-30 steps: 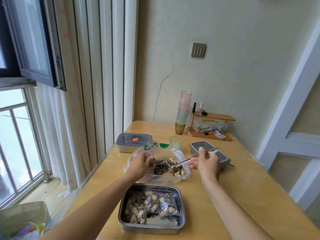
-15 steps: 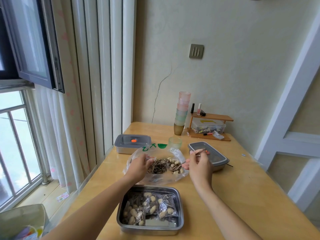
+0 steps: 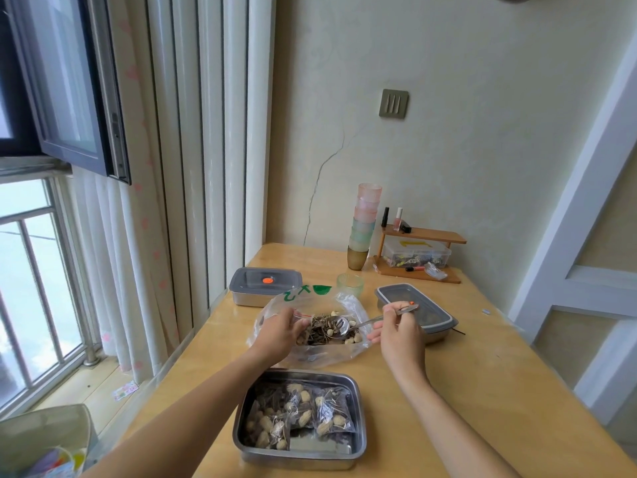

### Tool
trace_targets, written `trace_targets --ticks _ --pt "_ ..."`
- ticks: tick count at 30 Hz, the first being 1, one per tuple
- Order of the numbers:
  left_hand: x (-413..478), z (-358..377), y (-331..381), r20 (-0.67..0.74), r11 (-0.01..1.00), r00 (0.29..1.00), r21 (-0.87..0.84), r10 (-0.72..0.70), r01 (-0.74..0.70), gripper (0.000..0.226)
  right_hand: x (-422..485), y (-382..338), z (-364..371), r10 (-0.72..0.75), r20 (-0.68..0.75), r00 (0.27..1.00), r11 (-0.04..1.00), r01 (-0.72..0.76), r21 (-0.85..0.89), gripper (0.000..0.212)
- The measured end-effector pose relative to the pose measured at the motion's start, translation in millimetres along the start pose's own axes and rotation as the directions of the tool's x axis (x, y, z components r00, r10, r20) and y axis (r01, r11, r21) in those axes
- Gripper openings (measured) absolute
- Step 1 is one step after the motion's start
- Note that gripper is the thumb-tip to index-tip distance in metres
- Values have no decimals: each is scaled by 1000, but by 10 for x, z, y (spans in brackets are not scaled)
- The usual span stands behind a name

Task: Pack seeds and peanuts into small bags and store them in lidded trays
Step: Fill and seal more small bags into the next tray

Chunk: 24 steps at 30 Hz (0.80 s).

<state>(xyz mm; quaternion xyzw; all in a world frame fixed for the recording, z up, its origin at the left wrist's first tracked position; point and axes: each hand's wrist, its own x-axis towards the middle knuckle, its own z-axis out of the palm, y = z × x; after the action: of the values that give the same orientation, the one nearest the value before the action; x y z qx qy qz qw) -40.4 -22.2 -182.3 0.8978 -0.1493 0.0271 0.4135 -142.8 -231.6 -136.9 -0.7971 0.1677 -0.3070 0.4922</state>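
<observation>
1. Since half a second ago the spoon (image 3: 370, 319) has come down from beside the right-hand tray (image 3: 444, 322). Its bowl now lies in the heap of seeds and peanuts (image 3: 327, 331), so another scoop is probably starting.
2. Nearest, at 6 o'clock, the open steel tray (image 3: 360, 443) holds several filled small bags (image 3: 303, 412). There looks to be room for more.
3. Just beyond, the big loose bag (image 3: 348, 350) lies open on the surface (image 3: 482, 391).
4. The left hand (image 3: 279, 334) sits at its 9 o'clock edge. Its fingers curl round something clear with a red strip, probably an empty small bag (image 3: 303, 316).
5. The right hand (image 3: 398, 336), at 3 o'clock, pinches the spoon's handle.
6. Farther off, a lidded tray (image 3: 263, 286) stands at 11 o'clock. The right-hand tray, also covered, stands at 1 o'clock.
7. A green cup (image 3: 350, 285) and stacked cups (image 3: 363, 225) stand at 12 o'clock.
</observation>
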Motion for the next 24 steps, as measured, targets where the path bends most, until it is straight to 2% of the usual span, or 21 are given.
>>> trace_targets --ticks 4,8,11,14,17,20,22,24 --pt "-6 -10 2 27 1000 1000 -8 15 -15 32 95 -78 -61 92 -25 995 989 -89 115 29" --pt "21 -1 -8 41 1000 999 7 25 -26 37 130 -238 -127 77 -47 996 986 -70 150 29" --pt "47 18 -5 37 999 999 -5 39 -39 35 124 -328 -133 -23 -46 999 991 29 129 31" --pt "58 45 31 30 999 999 -5 39 -39 35 52 -429 -122 -220 13 975 974 219 65 28" --pt "68 71 46 22 999 999 -21 32 -31 33 -40 -505 -129 -459 163 874 884 468 -19 27" --pt "73 71 54 -8 997 1000 -75 12 -12 38 -99 -527 -152 -621 354 700 742 670 -22 15" --pt "90 69 26 -33 994 999 -109 5 -8 40 -115 -529 -154 -678 399 618 667 744 -19 12" --pt "113 68 -15 -32 989 999 -149 0 -5 35 -125 -535 -144 -721 402 565 611 792 -18 13"
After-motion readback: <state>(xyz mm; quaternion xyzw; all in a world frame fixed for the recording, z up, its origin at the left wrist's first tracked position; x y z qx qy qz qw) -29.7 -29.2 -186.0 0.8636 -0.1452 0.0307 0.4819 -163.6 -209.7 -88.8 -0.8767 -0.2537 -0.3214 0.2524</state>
